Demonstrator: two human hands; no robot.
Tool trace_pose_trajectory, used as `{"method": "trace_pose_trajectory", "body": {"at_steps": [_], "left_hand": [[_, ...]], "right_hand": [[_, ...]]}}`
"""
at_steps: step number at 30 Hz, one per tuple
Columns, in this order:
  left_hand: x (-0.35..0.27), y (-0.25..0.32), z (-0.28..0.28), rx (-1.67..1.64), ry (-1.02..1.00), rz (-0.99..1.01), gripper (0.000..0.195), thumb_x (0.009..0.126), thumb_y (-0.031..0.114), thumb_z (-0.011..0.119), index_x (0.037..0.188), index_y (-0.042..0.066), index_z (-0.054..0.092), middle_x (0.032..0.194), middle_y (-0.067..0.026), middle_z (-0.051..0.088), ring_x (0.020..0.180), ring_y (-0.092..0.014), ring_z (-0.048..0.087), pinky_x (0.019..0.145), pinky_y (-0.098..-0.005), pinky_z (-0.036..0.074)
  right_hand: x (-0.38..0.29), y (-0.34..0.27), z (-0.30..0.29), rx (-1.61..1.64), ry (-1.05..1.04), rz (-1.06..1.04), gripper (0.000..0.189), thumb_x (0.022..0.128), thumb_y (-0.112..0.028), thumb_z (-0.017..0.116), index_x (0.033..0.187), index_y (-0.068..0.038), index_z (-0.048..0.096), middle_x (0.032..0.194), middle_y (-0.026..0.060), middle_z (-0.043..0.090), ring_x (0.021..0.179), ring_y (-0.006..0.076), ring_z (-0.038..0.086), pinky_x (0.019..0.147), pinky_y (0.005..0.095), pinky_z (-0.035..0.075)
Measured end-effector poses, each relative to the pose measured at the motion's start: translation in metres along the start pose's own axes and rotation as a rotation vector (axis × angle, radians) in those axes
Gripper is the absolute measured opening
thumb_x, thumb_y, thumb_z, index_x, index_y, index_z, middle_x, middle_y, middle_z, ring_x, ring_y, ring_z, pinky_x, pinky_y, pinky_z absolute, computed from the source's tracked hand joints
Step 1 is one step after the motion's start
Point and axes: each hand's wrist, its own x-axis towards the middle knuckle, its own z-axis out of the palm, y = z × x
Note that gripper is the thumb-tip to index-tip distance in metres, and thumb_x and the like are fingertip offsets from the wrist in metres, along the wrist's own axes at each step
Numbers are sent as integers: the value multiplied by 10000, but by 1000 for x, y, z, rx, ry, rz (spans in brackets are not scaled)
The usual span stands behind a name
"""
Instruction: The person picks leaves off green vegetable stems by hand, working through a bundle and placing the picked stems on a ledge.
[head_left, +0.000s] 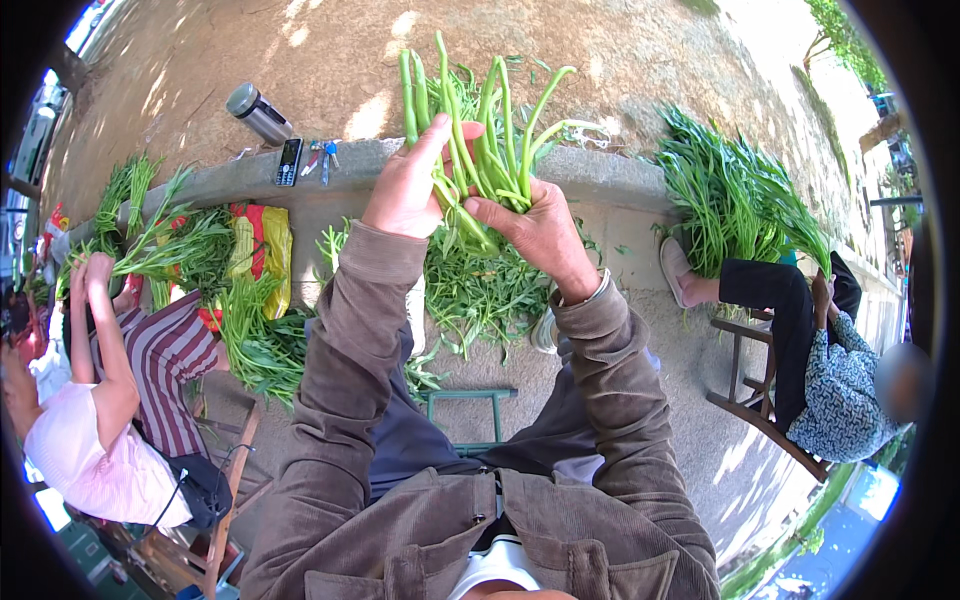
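Observation:
Both hands are raised in front of me around green leafy stalks that look like water spinach. My left hand (409, 184) has its thumb and fingers around part of the stalks (459, 150), whose thick stems point away from me. Another cluster of stems (510, 142) is gripped in my right hand (546, 232), its thumb pressed over the lower ends. The two clusters touch between my hands, and my palms hide part of them. Below them a heap of loose leafy greens (487, 292) lies on the ground between my shoes.
A low concrete kerb (592, 176) runs across ahead. A steel flask (259, 114), a keypad phone (289, 162) and keys (330, 154) are by it. People holding greens sit at left (90, 442) and right (840, 397). More greens (720, 202) are piled at right; a yellow-red bag (277, 255) lies left.

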Motion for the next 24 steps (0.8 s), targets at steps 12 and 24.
{"method": "trace_pose_trajectory", "body": {"at_steps": [12,24], "left_hand": [[-8,10,3,312,121,162,428,890,384,494,1025,-17,557,938,-113,595,647,-130,559,489,-263,469],[-11,-8,29,573,27,229,249,812,237,650,928,18,629,625,29,549,444,-8,418,372,-166,316]], "right_hand": [[3,-17,-43,113,180,100,162,797,-147,660,908,-31,643,772,-11,614,657,49,514,591,196,405],[1,-25,-40,182,153,162,157,810,-138,639,909,-17,627,737,10,616,649,65,541,578,197,425]]}}
